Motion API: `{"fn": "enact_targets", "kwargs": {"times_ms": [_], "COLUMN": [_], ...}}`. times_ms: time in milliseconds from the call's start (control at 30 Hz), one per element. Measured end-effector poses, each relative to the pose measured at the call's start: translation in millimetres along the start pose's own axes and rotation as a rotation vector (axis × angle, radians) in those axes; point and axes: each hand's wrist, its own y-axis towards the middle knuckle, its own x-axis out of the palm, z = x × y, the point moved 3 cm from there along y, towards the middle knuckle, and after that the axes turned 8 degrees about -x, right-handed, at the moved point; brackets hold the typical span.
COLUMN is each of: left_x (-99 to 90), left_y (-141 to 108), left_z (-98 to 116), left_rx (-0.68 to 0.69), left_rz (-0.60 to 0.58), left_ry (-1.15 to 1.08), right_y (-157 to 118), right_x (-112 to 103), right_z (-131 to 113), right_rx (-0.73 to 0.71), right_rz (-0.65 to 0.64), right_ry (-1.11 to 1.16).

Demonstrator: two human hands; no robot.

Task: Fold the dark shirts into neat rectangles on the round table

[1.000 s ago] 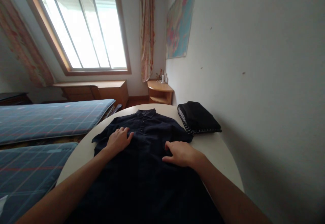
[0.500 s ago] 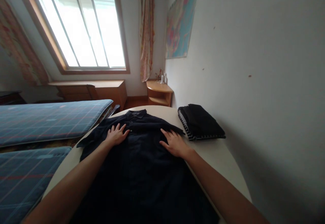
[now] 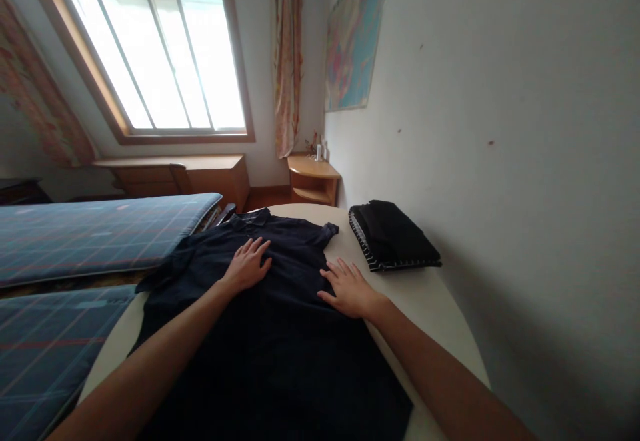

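Your left hand (image 3: 246, 265) and right hand (image 3: 349, 289): bare, slim fingers. Left forearm (image 3: 150, 354), 7 o'clock side, and right forearm (image 3: 440, 374), 5 o'clock side: bare too, narrowing toward the wrists. Nail detail too small to read.

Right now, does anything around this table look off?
The navy collared shirt lies askew, one sleeve reaching past the left edge of the round table. The wall has small dark marks, cause unclear.

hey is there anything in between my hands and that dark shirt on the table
Nothing visible is in the way. Your left hand is spread on the dark shirt, and your right hand is at its right edge. The folded black cloth sits farther right, not between them.
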Motion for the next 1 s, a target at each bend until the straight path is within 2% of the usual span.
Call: {"fn": "enact_targets", "kwargs": {"times_ms": [133, 233, 300, 400, 500, 633, 833, 933, 1000], "left_x": [9.6, 5.7, -2.2, -15.9, -24.5, -19.6, 5.3, 9.0, 8.9], "left_y": [-30, -51, -62, -73, -73, -61, -51, -52, -53], "left_z": [31, 43, 48, 53, 56, 55, 46, 43, 42], "left_rx": [0.068, 0.083, 0.100, 0.121, 0.129, 0.124, 0.089, 0.088, 0.087], "left_rz": [-0.131, -0.206, -0.256, -0.319, -0.263, -0.114, -0.171, -0.144, -0.127], "left_ry": [-0.047, -0.042, -0.029, -0.014, 0.002, -0.008, -0.075, -0.096, -0.107], "right_y": [-19, -26, -25, -20, -16, -12, -4, -7, -12], "right_x": [-14, -25, -31, -34, -30, -18, -17, -25, -28], "right_z": [-12, -20, -20, -11, 4, 22, 29, 30, 31], "right_rx": [-0.036, -0.038, 0.018, 0.198, 0.356, 0.426, 0.343, 0.391, 0.443], "right_rz": [-0.008, 0.016, 0.056, 0.153, 0.243, 0.299, 0.411, 0.448, 0.411], "right_ry": [-0.076, -0.112, -0.134, -0.162, -0.185, -0.188, -0.103, -0.052, -0.011]}}
